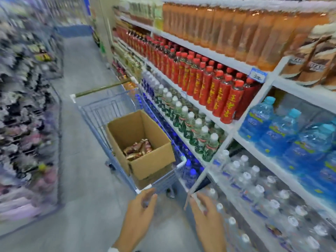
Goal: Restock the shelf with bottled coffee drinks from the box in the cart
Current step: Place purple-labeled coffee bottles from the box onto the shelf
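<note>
An open cardboard box (154, 160) sits in the wire cart (109, 110) in the aisle. Several brown bottled coffee drinks (138, 149) lie at its bottom. More brown-and-cream coffee bottles (312, 57) stand on the shelf at the upper right. My left hand (140, 210) hovers just short of the cart's near corner, fingers relaxed and empty. My right hand (205, 211) is beside it in front of the low shelf, fingers loosely extended with nothing in them. The view is blurred.
The shelving (218, 59) on the right holds orange drinks (236, 30), red-labelled bottles (214, 88), green-labelled bottles (190, 124), large blue water jugs (283, 135) and clear water bottles (254, 188). A blurred rack (23, 115) lines the left. Grey floor (81, 179) runs between them.
</note>
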